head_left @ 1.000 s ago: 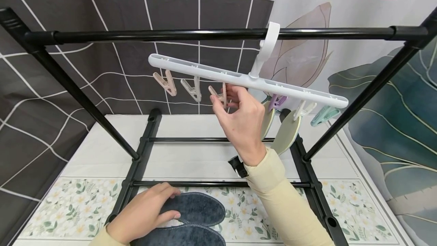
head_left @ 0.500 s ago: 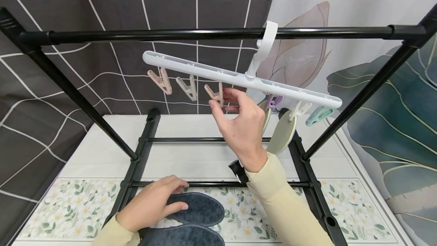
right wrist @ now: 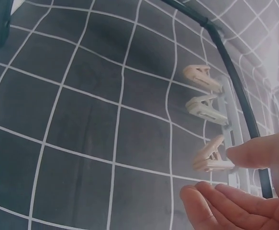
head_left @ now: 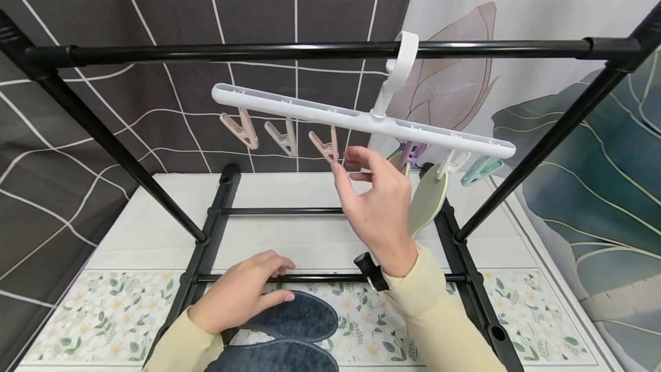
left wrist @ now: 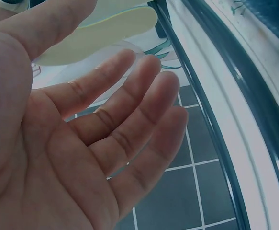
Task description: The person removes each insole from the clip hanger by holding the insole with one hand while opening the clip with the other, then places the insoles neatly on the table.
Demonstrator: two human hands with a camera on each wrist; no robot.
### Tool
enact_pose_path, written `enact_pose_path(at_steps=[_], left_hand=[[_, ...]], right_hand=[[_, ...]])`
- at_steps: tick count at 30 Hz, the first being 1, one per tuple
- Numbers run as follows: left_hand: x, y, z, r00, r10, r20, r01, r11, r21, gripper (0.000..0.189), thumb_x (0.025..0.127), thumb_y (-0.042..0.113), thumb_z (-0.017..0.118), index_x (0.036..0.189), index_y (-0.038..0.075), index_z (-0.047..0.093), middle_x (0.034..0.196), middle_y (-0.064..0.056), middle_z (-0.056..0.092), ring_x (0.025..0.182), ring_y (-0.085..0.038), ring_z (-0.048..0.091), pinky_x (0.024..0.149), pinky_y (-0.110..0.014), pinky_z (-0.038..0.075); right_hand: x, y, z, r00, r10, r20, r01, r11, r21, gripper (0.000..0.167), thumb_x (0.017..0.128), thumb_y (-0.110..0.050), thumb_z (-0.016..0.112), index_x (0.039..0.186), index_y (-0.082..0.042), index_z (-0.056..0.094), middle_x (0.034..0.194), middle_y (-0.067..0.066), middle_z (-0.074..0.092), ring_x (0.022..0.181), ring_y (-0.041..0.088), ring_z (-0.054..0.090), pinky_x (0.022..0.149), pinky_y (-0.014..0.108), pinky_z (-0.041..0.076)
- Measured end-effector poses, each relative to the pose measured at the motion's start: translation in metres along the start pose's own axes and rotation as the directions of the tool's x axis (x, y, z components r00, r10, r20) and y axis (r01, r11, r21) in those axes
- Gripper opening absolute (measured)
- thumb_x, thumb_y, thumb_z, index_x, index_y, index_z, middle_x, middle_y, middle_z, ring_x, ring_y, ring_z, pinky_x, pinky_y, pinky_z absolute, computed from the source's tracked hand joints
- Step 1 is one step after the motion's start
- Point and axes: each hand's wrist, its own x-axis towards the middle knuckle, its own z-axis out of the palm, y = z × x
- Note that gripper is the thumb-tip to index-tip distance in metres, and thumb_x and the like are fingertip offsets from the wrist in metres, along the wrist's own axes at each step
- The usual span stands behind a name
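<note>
Black rack (head_left: 310, 51), right post and base cut off by the head view's edges. White clip hanger (head_left: 320, 113) hooked over its top bar. Two pale-green insoles (head_left: 427, 205) toward hanger's right end; rear one mostly hidden by my right hand (head_left: 377, 205). That hand: fingers loosely bent, thumb apart from them, just beside the third clip (head_left: 334, 143) (pink) from hanger's left end; contact hard to call. My left hand (head_left: 245, 291): fingers relaxed, near rack's lower front rail, touch unclear.
</note>
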Motion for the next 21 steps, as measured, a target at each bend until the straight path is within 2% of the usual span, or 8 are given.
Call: enact_pose_path(at_steps=[5, 9, 15, 21], left_hand=[[0.007, 0.002, -0.002, 0.998, 0.032, -0.051, -0.032, 0.999, 0.009, 0.041, 0.091, 0.045, 0.072, 0.122, 0.019, 0.066, 0.102, 0.014, 0.061, 0.093, -0.01, 0.063, 0.078, -0.032, 0.054], [0.013, 0.004, -0.003, 0.994, 0.05, -0.099, -0.051, 0.999, -0.005, 0.04, 0.092, 0.043, 0.072, 0.123, 0.018, 0.065, 0.104, 0.012, 0.061, 0.093, -0.01, 0.063, 0.075, -0.032, 0.054], [0.028, 0.01, -0.002, 0.986, 0.03, -0.165, -0.033, 0.999, -0.015, 0.043, 0.089, 0.036, 0.078, 0.125, 0.017, 0.065, 0.114, 0.008, 0.063, 0.095, -0.011, 0.064, 0.074, -0.031, 0.054], [0.039, 0.013, -0.001, 0.976, 0.028, -0.214, -0.035, 0.999, -0.031, 0.052, 0.088, 0.033, 0.079, 0.132, 0.013, 0.061, 0.123, 0.001, 0.062, 0.102, -0.015, 0.065, 0.081, -0.036, 0.056]], right_hand=[[-0.003, 0.002, -0.005, 0.999, -0.014, -0.037, 0.015, 1.0, 0.01, 0.02, 0.089, -0.009, 0.074, 0.102, 0.006, 0.071, 0.094, 0.013, 0.074, 0.085, 0.021, 0.072, 0.072, 0.021, 0.058], [-0.004, 0.003, -0.01, 0.996, -0.023, -0.085, 0.024, 1.0, 0.013, 0.019, 0.087, -0.007, 0.075, 0.1, 0.006, 0.072, 0.092, 0.012, 0.075, 0.082, 0.023, 0.073, 0.071, 0.022, 0.058], [-0.006, 0.005, -0.021, 0.994, -0.001, -0.114, 0.003, 1.0, 0.018, 0.019, 0.087, -0.007, 0.076, 0.1, 0.005, 0.072, 0.092, 0.013, 0.075, 0.078, 0.024, 0.073, 0.07, 0.02, 0.057], [-0.007, 0.006, -0.032, 0.991, 0.014, -0.135, -0.015, 1.0, -0.007, 0.018, 0.088, -0.009, 0.076, 0.1, 0.004, 0.073, 0.092, 0.011, 0.075, 0.07, 0.022, 0.072, 0.07, 0.018, 0.056]])
